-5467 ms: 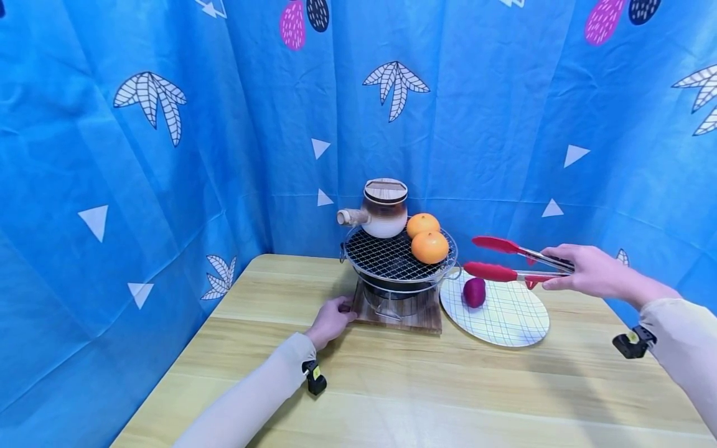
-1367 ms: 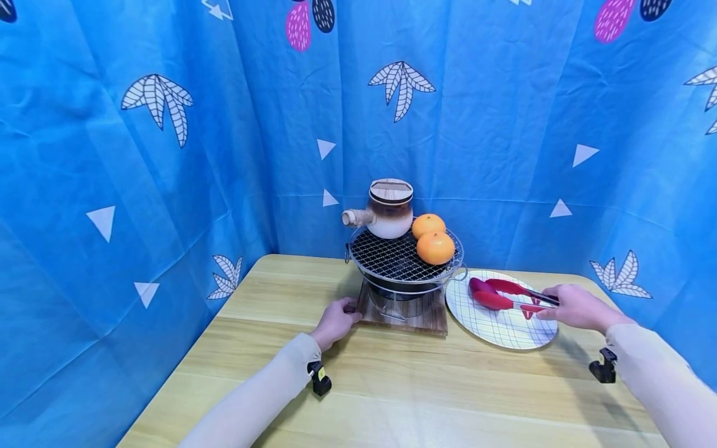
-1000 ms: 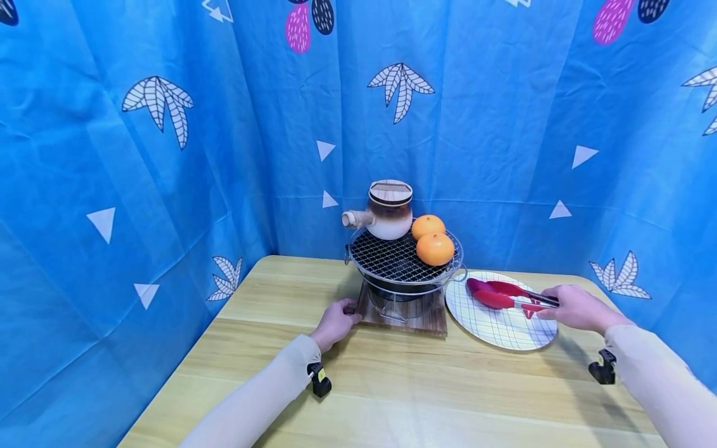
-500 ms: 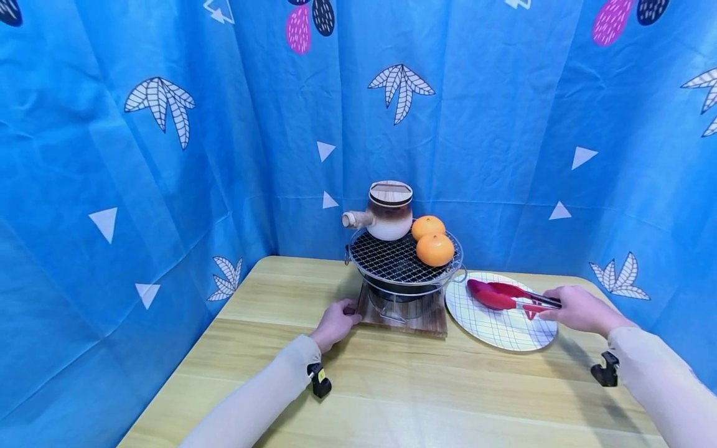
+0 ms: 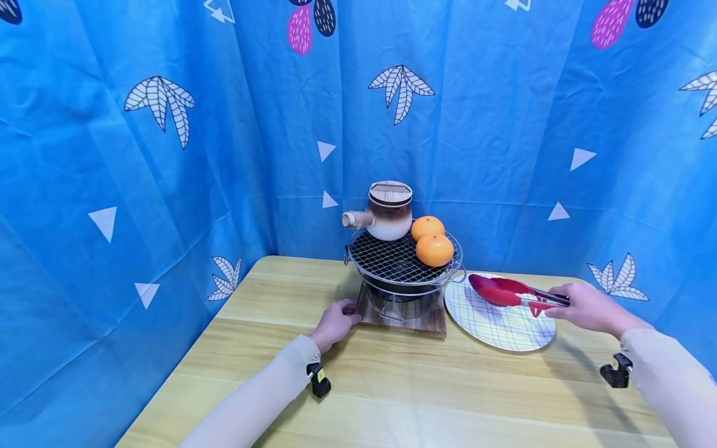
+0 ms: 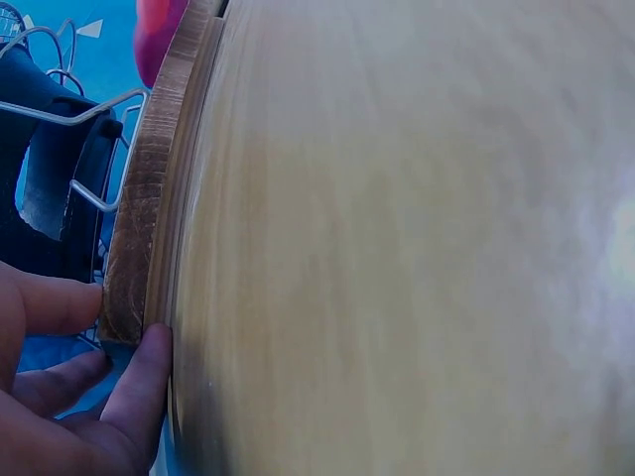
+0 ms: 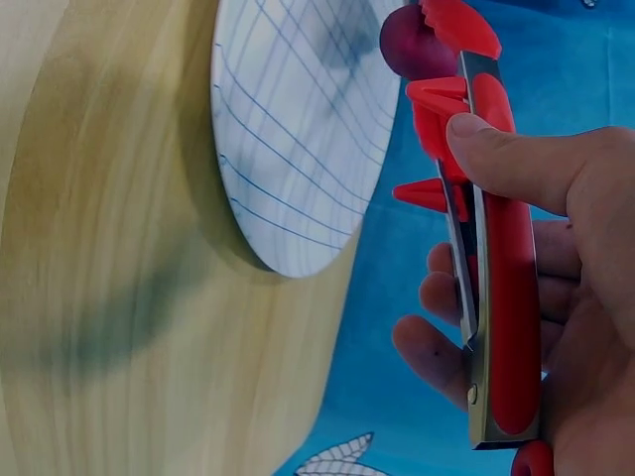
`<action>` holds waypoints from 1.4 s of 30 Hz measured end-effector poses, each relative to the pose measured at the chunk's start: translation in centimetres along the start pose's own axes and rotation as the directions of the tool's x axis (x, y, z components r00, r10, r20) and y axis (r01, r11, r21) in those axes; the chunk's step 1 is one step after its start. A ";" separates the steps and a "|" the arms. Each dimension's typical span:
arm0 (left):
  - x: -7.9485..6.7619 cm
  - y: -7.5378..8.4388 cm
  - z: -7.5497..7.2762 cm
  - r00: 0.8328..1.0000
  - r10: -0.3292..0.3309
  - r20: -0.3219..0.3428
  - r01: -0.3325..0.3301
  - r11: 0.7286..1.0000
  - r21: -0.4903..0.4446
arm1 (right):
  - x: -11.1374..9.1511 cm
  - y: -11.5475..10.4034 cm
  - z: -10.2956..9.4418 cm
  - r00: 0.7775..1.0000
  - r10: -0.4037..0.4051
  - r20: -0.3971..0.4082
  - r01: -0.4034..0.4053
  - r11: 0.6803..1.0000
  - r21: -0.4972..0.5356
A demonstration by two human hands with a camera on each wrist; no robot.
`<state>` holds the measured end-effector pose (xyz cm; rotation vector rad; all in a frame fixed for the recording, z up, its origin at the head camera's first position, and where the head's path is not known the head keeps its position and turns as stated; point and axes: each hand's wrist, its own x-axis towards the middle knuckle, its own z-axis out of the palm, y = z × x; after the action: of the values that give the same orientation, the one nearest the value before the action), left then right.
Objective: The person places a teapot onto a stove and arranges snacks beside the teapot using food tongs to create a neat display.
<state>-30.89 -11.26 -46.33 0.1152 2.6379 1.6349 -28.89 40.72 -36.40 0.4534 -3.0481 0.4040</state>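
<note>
In the head view, my right hand (image 5: 590, 308) holds red-tipped metal tongs (image 5: 504, 295). The tongs pinch a dark purple-red oval vegetable or fruit (image 5: 478, 281) over the far left part of a checked plate (image 5: 515, 330). In the right wrist view, a shadow lies on the plate apart from the purple piece (image 7: 409, 45), whose end is covered by a red tong tip. My left hand (image 5: 336, 323) grips the front left corner of the wooden base board (image 5: 417, 320) under a round grill; in the left wrist view, fingers (image 6: 60, 302) lie on both sides of that corner.
On the wire mesh (image 5: 386, 255) of the grill stand a lidded clay pot (image 5: 389, 221), its handle pointing left, and two orange fruits (image 5: 434, 250). A wire handle sticks out beside the plate. Blue curtain (image 5: 476, 155) hangs behind the table (image 5: 370, 398).
The tongs came down from above the plate and closed on the purple piece. Over the last half second they rose slightly, the right hand shifting right. The left hand keeps its grip.
</note>
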 end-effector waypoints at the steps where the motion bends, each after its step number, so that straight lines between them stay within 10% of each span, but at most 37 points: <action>1: 0.0 0.0 0.0 1.000 0.001 0.001 -0.001 1.000 0.001 | -0.1 0.1 -0.2 1.000 -0.005 -0.005 0.005 1.000 -0.001; 42: -0.1 0.1 0.0 1.000 -0.013 -0.002 0.013 1.000 0.016 | -2.0 -3.6 -8.4 0.994 -0.033 -0.102 0.025 0.997 -0.077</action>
<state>-30.79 -11.23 -46.27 0.0967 2.6484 1.6109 -25.99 40.11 -27.52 0.4574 -2.9416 0.2993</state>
